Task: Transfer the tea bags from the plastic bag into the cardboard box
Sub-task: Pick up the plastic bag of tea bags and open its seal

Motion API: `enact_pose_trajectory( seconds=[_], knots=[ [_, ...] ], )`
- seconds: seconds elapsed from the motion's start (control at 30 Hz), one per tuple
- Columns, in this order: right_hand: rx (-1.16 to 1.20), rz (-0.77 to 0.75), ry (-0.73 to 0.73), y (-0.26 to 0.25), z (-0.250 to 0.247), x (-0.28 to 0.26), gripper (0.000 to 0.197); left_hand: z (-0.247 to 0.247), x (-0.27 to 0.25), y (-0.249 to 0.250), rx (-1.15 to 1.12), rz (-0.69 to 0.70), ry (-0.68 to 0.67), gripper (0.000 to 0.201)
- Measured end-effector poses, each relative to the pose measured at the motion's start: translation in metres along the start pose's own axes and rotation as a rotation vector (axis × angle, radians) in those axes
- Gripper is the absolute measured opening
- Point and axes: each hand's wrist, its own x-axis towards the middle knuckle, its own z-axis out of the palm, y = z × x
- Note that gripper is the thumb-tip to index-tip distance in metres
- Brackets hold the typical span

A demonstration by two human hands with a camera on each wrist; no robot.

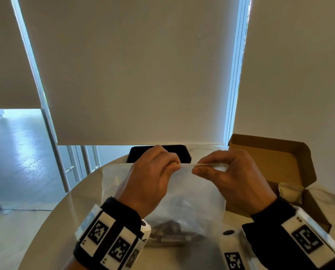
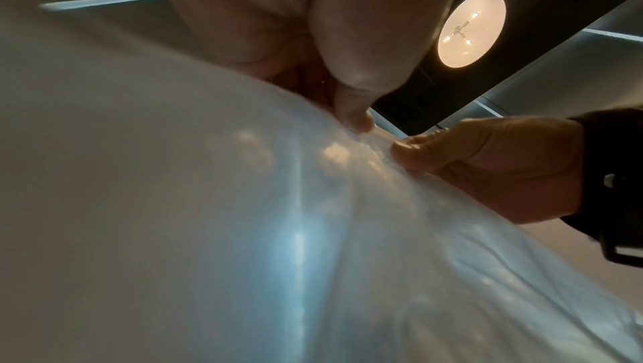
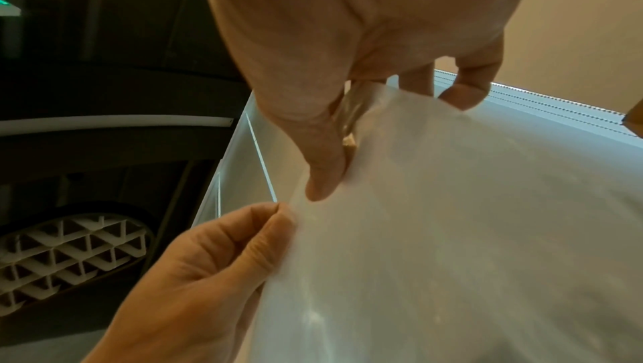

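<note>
Both hands' [image 1: 151, 176] [image 1: 232, 176] pinch grip on plastic bag [image 1: 192, 193] top edge

The bag [image 1: 192, 193] in the middle is thin, cloudy, shiny plastic, the box [image 1: 279, 162] at right is dull brown cardboard, and the table [image 1: 51, 221] looks smooth.

Dim, window-backlit room; glaring ceiling lamp [image 2: 471, 29]; blurred, fisheye-warped wrist views.
</note>
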Motion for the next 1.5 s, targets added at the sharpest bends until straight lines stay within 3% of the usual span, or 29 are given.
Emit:
enact_pose_trajectory(
  seconds=[0.2,0.3,0.4,0.5,0.63,0.97,1.23,1.5],
  knots=[
    [-0.037,0.028,-0.003,0.006,-0.008,0.001,0.004,-0.002,-0.001,-0.006,0.008,-0.025,0.005,0.023],
    [-0.325,-0.017,-0.014,0.000,-0.008,-0.001,0.004,0.005,-0.002,-0.003,0.039,-0.010,0.012,0.023],
    [-0.566,-0.086,-0.059,-0.011,0.001,-0.004,0.029,0.009,0.000,0.006,0.068,0.039,0.011,0.025],
    [-0.420,-0.122,-0.062,-0.017,0.014,-0.007,0.021,0.009,-0.001,0.010,0.061,0.070,-0.014,0.018],
    [-0.286,-0.075,-0.043,-0.016,0.014,-0.008,0.011,-0.003,-0.002,0.005,0.004,0.011,-0.039,0.013],
    [-0.222,-0.007,-0.031,-0.008,0.002,-0.004,0.003,-0.009,-0.004,-0.003,-0.016,-0.022,-0.019,0.012],
    [-0.301,-0.128,-0.051,-0.021,0.019,-0.007,0.007,-0.005,-0.004,0.005,0.042,-0.006,-0.049,0.024],
    [-0.271,-0.096,-0.065,-0.018,0.015,-0.005,0.004,-0.017,-0.012,-0.002,0.032,-0.029,-0.031,0.013]
  ],
)
